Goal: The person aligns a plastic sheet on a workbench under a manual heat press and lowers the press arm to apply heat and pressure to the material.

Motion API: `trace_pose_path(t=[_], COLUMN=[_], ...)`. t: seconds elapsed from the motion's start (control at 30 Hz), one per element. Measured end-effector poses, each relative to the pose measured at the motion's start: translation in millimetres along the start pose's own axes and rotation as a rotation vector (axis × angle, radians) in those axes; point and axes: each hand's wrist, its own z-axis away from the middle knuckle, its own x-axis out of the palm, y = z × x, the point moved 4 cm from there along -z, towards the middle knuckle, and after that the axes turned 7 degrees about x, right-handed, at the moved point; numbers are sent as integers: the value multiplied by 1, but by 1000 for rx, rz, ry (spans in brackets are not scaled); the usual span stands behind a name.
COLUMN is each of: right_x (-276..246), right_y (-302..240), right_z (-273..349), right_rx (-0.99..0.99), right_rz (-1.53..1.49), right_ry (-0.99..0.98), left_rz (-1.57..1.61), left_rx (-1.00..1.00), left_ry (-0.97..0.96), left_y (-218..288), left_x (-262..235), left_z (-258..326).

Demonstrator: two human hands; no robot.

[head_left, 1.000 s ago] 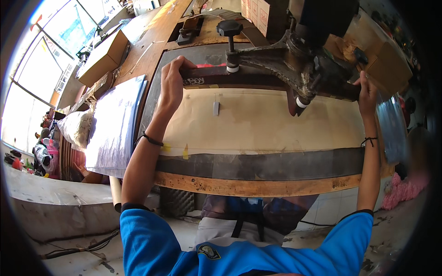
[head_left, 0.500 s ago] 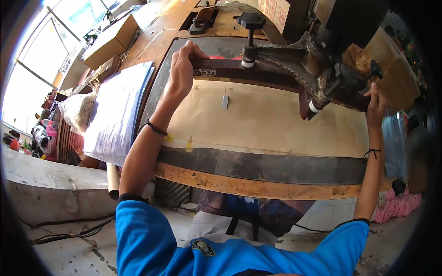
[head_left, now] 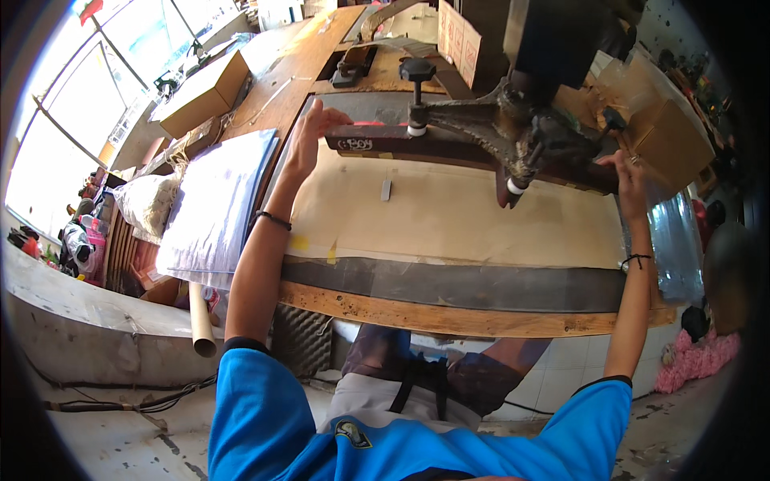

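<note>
A long dark reddish bar (head_left: 449, 148) lies across the far side of a workbench, under a dark metal machine arm (head_left: 497, 128) with a black knob on top. My left hand (head_left: 309, 132) reaches far forward and rests against the bar's left end, fingers spread along it. My right hand (head_left: 630, 180) grips the bar's right end near a clear plastic sheet. A tan sheet (head_left: 449, 216) covers the bench surface between my arms, with a small grey piece (head_left: 386, 190) lying on it.
The bench has a dark strip and a wooden front edge (head_left: 449, 317). A stack of pale sheets (head_left: 216, 208) lies to the left, with a cardboard tube below it. Cardboard boxes (head_left: 200, 92) stand at the far left and far right (head_left: 670, 140).
The view has shifted, so bench and machine sit lower and closer. Both hands stay at the ends of the bar.
</note>
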Motion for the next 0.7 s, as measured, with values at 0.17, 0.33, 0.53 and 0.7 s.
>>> trace_pose_path(t=[0.17, 0.33, 0.53, 0.7], right_x=[-11, -26, -29, -22], right_y=[18, 6, 5, 12], right_z=[0, 7, 8, 7], right_rx=[59, 54, -6, 10], right_rz=[162, 125, 225, 220], right_ry=[-7, 72, 64, 146], left_rz=[-42, -101, 36, -255], left_rx=[-66, -49, -78, 179], left_ry=[107, 26, -62, -54], left_y=[-4, 6, -1, 11], left_x=[16, 14, -5, 9], left_z=[9, 7, 3, 3])
